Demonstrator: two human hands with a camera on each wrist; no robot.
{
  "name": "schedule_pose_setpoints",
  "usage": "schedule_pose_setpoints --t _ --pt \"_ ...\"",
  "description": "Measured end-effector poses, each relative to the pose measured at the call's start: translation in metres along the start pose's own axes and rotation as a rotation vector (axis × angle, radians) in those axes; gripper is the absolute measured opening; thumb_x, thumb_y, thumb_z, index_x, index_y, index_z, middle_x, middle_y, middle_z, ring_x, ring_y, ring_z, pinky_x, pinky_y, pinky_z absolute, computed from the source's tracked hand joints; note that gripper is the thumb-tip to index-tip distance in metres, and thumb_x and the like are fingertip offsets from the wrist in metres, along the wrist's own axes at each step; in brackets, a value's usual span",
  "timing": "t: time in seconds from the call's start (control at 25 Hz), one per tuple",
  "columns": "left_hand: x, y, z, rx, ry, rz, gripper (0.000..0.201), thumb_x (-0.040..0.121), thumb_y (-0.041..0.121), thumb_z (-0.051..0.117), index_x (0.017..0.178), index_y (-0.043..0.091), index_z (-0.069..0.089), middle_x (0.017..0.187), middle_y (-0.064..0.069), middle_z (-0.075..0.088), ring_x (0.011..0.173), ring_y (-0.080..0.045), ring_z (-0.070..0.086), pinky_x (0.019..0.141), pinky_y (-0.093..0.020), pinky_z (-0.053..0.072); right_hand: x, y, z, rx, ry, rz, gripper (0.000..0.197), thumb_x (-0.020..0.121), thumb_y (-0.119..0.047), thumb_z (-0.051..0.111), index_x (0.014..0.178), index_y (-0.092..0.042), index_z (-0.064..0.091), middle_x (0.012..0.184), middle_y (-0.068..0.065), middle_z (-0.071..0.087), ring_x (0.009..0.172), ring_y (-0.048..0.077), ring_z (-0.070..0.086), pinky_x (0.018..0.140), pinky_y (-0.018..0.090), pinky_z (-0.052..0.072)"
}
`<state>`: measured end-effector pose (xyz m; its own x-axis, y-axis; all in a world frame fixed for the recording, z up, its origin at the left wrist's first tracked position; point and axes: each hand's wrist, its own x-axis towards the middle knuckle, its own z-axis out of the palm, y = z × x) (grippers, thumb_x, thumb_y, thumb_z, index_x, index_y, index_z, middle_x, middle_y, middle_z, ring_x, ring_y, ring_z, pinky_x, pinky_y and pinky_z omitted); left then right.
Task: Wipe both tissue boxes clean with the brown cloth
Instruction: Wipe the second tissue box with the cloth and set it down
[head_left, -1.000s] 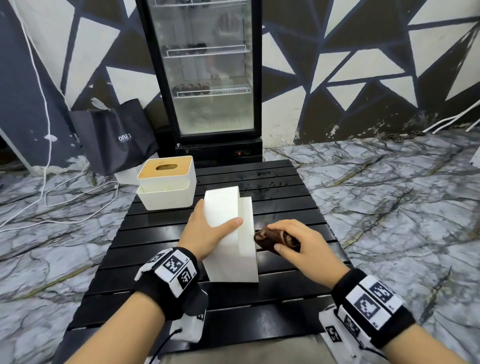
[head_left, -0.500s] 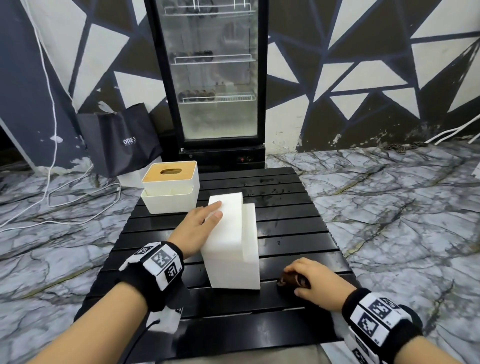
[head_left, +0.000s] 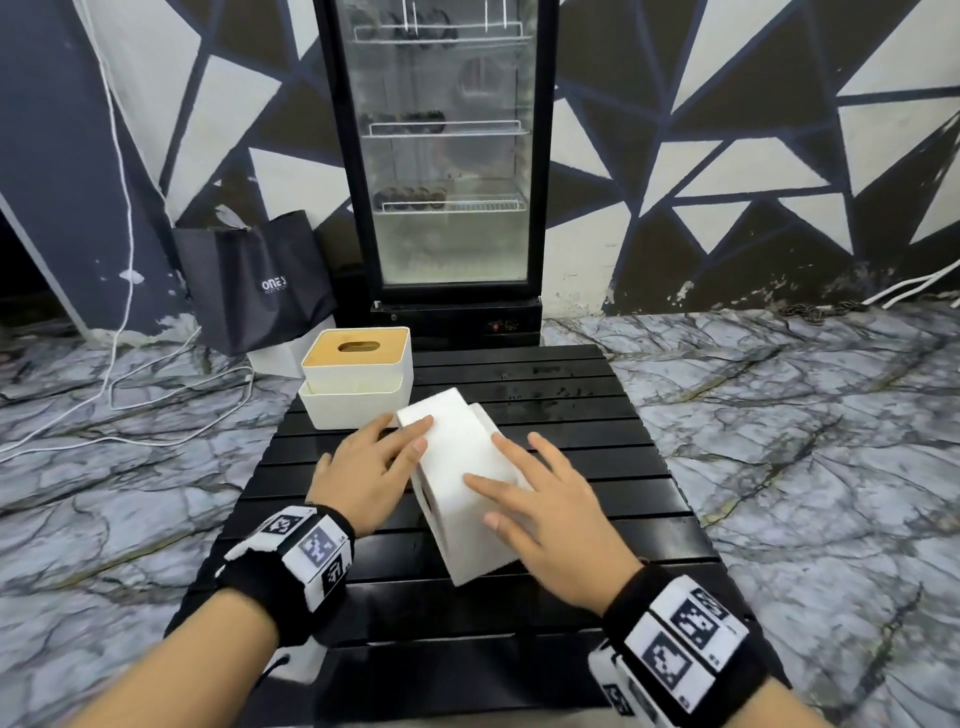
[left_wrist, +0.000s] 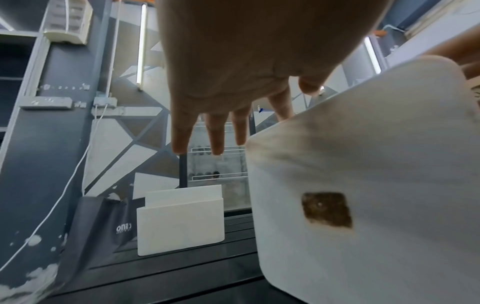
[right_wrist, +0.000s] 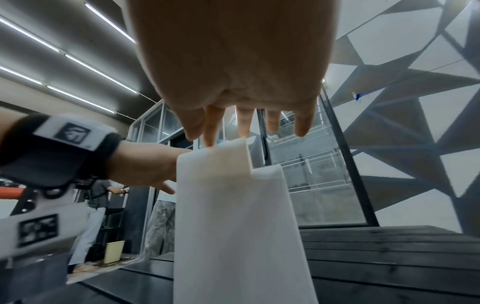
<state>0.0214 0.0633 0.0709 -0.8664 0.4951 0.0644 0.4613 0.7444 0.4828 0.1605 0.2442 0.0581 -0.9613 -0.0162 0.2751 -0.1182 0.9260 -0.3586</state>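
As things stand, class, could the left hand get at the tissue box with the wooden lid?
Probably yes. The left hand lies open against the tipped white box, and the wooden-lidded tissue box stands just beyond its fingers on the black table, nothing between.

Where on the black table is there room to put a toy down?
The black slatted table is bare on its right side, beside the white tissue box lying on its side, and on the near strip between the wrists. The back left is crowded: the white tissue box with the wooden lid sits there, close to the left hand.
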Motion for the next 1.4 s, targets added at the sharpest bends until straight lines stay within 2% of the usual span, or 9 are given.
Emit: schedule_pose_setpoints --t 0.16,0.28,0.48,0.6,0.8,0.96,1.08,1.2,1.4 --pt "-0.014 -0.001 -0.007 -0.255 0.146 0.008 0.037 0.085 0.062 0.044 0.100 0.035 0.064 0.135 0.003 0.046 0.119 -0.015 0.045 0.098 -0.033 0.036 0.006 0.013 -0.010 0.170 0.002 0.141 0.037 0.092 -0.045 0.038 0.129 -0.042 0.044 0.149 -0.010 0.026 0.138 0.015 0.016 0.112 0.037 0.022" --pt "-0.007 0.003 -0.009 -0.357 0.235 -0.055 0.019 0.086 0.037 0.064 0.076 0.022 0.059 0.109 -0.001 0.050 0.101 -0.017 0.050 0.084 -0.025 0.034 0.020 0.002 -0.008 0.399 0.114 0.213 0.027 0.092 -0.029 0.049 0.118 -0.028 0.056 0.132 -0.006 0.046 0.125 0.010 0.038 0.102 0.022 0.029" --pt "-0.001 -0.010 -0.009 -0.474 0.234 -0.086 0.023 0.075 0.029 0.076 0.082 0.026 0.054 0.111 -0.006 0.050 0.097 -0.021 0.054 0.081 -0.028 0.042 0.033 -0.010 0.000 0.518 0.231 0.385 0.017 0.084 -0.033 0.061 0.095 -0.025 0.051 0.109 -0.007 0.051 0.097 0.012 0.049 0.082 0.026 0.038" --pt "-0.005 -0.017 -0.010 -0.594 0.197 -0.119 0.047 0.069 0.030 0.082 0.102 0.022 0.051 0.115 -0.007 0.052 0.099 -0.023 0.056 0.077 -0.027 0.046 0.035 -0.009 -0.004 0.646 0.192 0.459 0.036 0.080 -0.032 0.067 0.109 -0.027 0.046 0.111 -0.010 0.048 0.099 0.014 0.051 0.078 0.024 0.036" --pt "-0.021 -0.029 -0.025 -0.634 -0.088 -0.138 0.129 0.029 0.057 0.080 0.143 0.032 0.026 0.110 0.006 0.053 0.099 -0.016 0.058 0.069 -0.030 0.052 0.023 -0.001 -0.008 0.678 -0.012 0.478 0.086 0.068 -0.038 0.076 0.137 -0.035 0.025 0.131 -0.006 0.038 0.116 0.019 0.048 0.095 0.030 0.040" --pt "-0.034 -0.034 -0.031 -0.578 -0.327 -0.133 0.161 0.015 0.063 0.086 0.147 0.040 -0.004 0.115 0.011 0.057 0.109 -0.020 0.059 0.095 -0.050 0.046 0.010 -0.003 -0.008 0.781 -0.244 0.488 0.105 0.065 -0.031 0.080 0.140 -0.043 0.007 0.135 -0.003 0.042 0.122 0.012 0.043 0.097 0.042 0.046" --pt "-0.042 -0.034 -0.034 -0.585 -0.381 -0.093 0.150 0.016 0.061 0.088 0.143 0.042 0.011 0.118 0.004 0.058 0.108 -0.018 0.061 0.091 -0.038 0.051 0.001 -0.007 -0.005 0.893 -0.312 0.440 0.105 0.065 -0.015 0.081 0.136 -0.046 0.009 0.126 0.000 0.050 0.118 0.013 0.048 0.086 0.032 0.053" --pt "-0.053 -0.036 -0.032 -0.635 -0.322 -0.063 0.108 0.023 0.052 0.089 0.117 0.039 0.038 0.115 -0.006 0.059 0.100 -0.014 0.063 0.079 -0.027 0.057 -0.009 -0.008 -0.004 0.991 -0.202 0.389 0.088 0.060 -0.009 0.079 0.125 -0.042 0.029 0.120 0.002 0.057 0.114 0.021 0.055 0.093 0.035 0.050" --pt "-0.063 -0.039 -0.014 -0.503 -0.239 -0.008 0.081 0.040 0.042 0.086 0.104 0.042 0.035 0.121 -0.002 0.053 0.099 -0.015 0.064 0.081 -0.029 0.055 -0.017 -0.004 0.003 0.880 -0.184 0.302 0.069 0.058 -0.009 0.079 0.106 -0.034 0.035 0.120 -0.001 0.052 0.094 0.022 0.062 0.083 0.037 0.054"
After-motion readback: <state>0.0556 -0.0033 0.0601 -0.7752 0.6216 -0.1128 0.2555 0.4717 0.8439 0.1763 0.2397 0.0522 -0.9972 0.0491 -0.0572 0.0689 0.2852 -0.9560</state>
